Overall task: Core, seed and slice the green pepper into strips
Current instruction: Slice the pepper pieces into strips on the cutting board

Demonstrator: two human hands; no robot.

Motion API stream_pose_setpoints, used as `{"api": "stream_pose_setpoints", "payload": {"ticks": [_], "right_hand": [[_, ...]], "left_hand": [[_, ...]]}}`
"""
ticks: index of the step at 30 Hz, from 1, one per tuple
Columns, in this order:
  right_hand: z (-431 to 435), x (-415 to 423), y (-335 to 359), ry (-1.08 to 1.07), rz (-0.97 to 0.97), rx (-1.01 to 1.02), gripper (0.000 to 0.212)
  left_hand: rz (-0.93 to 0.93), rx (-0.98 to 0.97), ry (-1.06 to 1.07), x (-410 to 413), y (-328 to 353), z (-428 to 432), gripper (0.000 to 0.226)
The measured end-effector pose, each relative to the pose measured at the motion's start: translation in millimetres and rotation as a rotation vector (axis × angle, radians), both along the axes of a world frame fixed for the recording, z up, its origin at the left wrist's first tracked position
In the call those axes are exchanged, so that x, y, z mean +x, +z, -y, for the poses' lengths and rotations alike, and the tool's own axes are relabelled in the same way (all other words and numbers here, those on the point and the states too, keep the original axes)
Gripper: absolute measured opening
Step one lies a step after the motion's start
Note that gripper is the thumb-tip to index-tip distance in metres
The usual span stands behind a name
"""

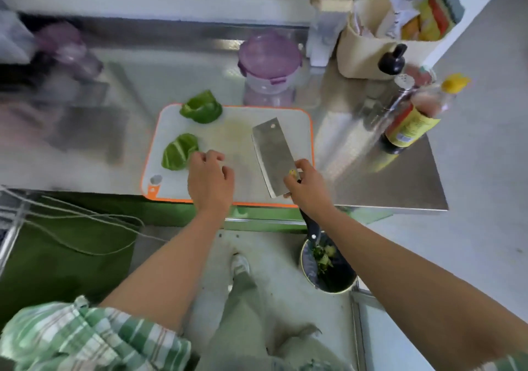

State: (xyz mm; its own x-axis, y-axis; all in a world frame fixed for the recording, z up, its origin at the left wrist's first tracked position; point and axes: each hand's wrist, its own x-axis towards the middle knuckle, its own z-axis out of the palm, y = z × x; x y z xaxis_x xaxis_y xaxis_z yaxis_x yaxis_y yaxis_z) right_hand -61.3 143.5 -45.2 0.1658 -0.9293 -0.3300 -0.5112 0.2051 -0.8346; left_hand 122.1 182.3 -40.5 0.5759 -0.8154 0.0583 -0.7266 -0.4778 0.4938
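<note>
Two green pepper halves lie on the white, orange-rimmed cutting board (pixel 297 130). One half (pixel 201 109) sits at the board's far left corner, hollow side showing. The other half (pixel 178 152) lies at the left, inner ribs up. My left hand (pixel 210 179) hovers over the board just right of that nearer half, fingers curled, touching or nearly touching it. My right hand (pixel 307 187) grips the cleaver (pixel 275 156) where blade meets handle; the wide blade lies flat over the board's right side, pointing away from me.
A purple-lidded container (pixel 270 69) stands behind the board. A dark sauce bottle (pixel 408 122), a shaker and a beige box of packets stand at the right on the steel counter (pixel 371 176). A bin with pepper scraps (pixel 328 262) is on the floor below the right arm.
</note>
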Motion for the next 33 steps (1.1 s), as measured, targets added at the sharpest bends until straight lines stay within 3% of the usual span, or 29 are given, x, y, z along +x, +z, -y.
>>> {"api": "stream_pose_setpoints", "payload": {"ticks": [4,8,11,14,18,22,27,29,33], "right_hand": [[30.4,51.1,-8.3,-0.035,-0.028,0.03,0.015],[49.7,75.0,-11.7,-0.027,-0.089,0.061,0.014],[58.5,81.3,-17.1,0.012,-0.112,0.091,0.013],[64.9,83.0,-23.9,0.031,-0.145,0.101,0.014],[74.0,81.5,-26.5,0.042,-0.139,0.109,0.013],[86.2,71.7,-25.7,-0.067,-0.054,0.137,0.012],[101.2,51.1,-22.1,-0.103,0.059,0.148,0.024],[102.8,45.1,-22.3,-0.034,0.078,0.152,0.033],[105.5,44.0,-21.5,0.035,0.118,0.117,0.034]], "left_hand": [[0.019,-0.01,0.181,59.3,-7.1,13.5,0.039],[-0.23,0.068,0.333,94.9,-21.3,29.7,0.049],[-0.284,0.231,0.283,111.4,-29.6,39.5,0.049],[-0.321,0.257,0.193,117.7,-34.7,46.2,0.045],[-0.485,0.207,0.121,108.8,-27.7,55.7,0.029],[-0.762,0.133,0.028,93.3,-25.2,66.3,0.041],[-1.054,-0.029,0.059,68.2,-26.4,90.4,0.021],[-0.905,-0.071,0.007,62.0,-25.4,98.1,0.019],[-0.363,-0.126,-0.224,46.6,-16.0,102.0,0.023]]}}
